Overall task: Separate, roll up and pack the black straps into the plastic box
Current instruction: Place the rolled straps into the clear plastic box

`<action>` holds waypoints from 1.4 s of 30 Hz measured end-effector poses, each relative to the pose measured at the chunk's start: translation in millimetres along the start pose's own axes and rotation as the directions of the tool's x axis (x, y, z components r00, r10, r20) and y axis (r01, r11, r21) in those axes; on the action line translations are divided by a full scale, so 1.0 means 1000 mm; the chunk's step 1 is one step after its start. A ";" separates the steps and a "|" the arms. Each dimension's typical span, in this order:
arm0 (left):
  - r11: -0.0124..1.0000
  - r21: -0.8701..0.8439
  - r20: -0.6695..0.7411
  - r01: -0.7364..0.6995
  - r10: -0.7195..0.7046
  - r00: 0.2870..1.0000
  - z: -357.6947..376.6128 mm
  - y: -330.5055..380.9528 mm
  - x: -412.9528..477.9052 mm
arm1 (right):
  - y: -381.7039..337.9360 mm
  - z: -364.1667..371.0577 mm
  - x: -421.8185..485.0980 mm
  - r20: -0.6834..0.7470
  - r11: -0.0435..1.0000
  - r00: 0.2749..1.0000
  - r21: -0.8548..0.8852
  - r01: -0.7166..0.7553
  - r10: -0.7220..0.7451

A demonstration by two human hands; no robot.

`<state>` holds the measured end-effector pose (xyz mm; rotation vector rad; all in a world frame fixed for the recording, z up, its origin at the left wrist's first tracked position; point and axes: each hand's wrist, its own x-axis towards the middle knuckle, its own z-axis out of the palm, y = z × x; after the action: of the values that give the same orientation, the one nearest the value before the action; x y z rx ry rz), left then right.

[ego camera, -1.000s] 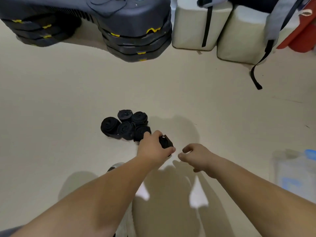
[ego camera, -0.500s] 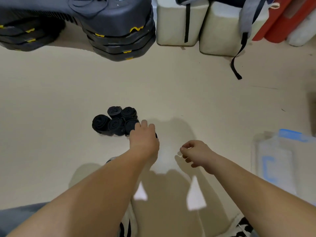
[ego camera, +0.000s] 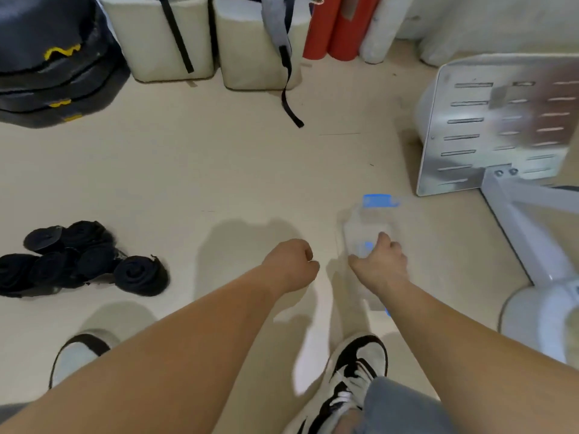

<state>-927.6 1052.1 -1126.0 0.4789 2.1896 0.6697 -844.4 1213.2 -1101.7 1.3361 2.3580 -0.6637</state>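
Observation:
Several rolled black straps (ego camera: 84,260) lie bunched on the beige floor at the left. A clear plastic box (ego camera: 368,225) with blue clips stands on the floor right of centre. My right hand (ego camera: 380,264) grips the box's near rim, fingers curled over it. My left hand (ego camera: 293,264) hovers over bare floor between the rolls and the box, curled into a fist with nothing visible in it. No strap is in either hand. The box's inside is blurred.
A perforated metal plate on a white stand (ego camera: 501,120) is close on the right of the box. Stacked black platforms (ego camera: 56,73), beige blocks (ego camera: 163,36), a dangling bag strap (ego camera: 289,98) and red rolls (ego camera: 332,26) line the back. My shoes (ego camera: 357,364) are below.
My left hand set a rolled strap down beside the pile and drew away to the right. The view swung right, and my right hand reached over and took hold of the plastic box.

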 end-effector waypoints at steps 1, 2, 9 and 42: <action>1.000 0.007 0.040 -0.004 0.004 0.999 0.009 0.011 0.006 | 0.007 -0.004 0.003 0.113 0.985 0.991 0.145 -0.090 0.074; 1.000 0.023 0.071 -0.012 0.010 0.997 0.019 0.021 0.011 | 0.013 -0.003 0.006 0.194 0.952 0.975 0.258 -0.162 0.113; 0.950 0.297 0.333 -0.090 -0.014 0.943 0.078 0.040 0.040 | 0.023 0.020 0.030 0.235 0.942 0.971 0.332 -0.052 -0.029; 0.969 0.231 0.185 0.084 -0.129 0.974 -0.024 -0.143 -0.044 | -0.144 0.134 -0.073 0.521 0.950 0.803 0.259 0.175 -0.291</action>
<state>-935.6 908.8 -1173.2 0.5142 2.0912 0.3051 -924.0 1023.5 -1143.4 0.7646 2.0144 -1.2081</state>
